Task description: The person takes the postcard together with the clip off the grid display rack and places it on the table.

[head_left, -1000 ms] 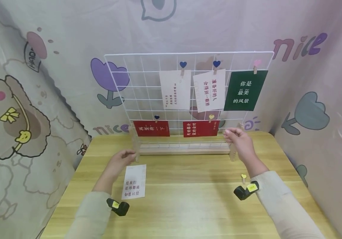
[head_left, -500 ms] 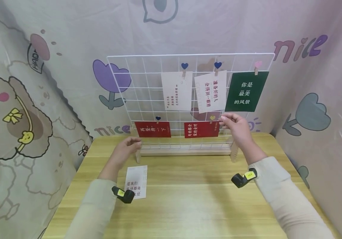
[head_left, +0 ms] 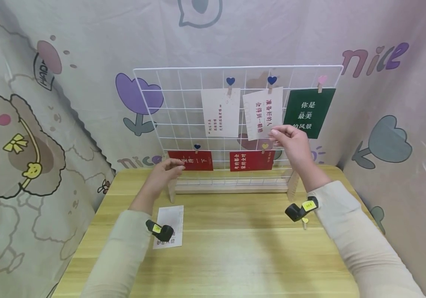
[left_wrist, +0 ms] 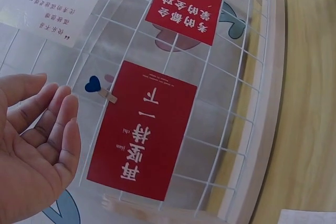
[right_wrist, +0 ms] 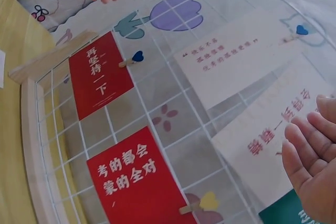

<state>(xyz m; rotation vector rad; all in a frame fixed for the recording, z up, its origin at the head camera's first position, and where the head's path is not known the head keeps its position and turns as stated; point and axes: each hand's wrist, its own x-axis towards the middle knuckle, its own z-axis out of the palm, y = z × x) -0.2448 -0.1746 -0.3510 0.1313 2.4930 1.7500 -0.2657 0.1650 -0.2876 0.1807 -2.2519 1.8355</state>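
Both hands raised at the grid panel (head_left: 183, 124), left hand (head_left: 166, 171) and right hand (head_left: 291, 142) fingers relaxed, empty.

Light is soft, even and bright in all three views, seemingly from above and in front. Faint shadows of the arms lie on the pale wooden tabletop (head_left: 235, 248) in the lower middle of the head view. That view bows at its edges: the white wire grid panel (head_left: 168, 120) curves along its top. No harsh glare. In both wrist views the hands at the frame edges are slightly soft.
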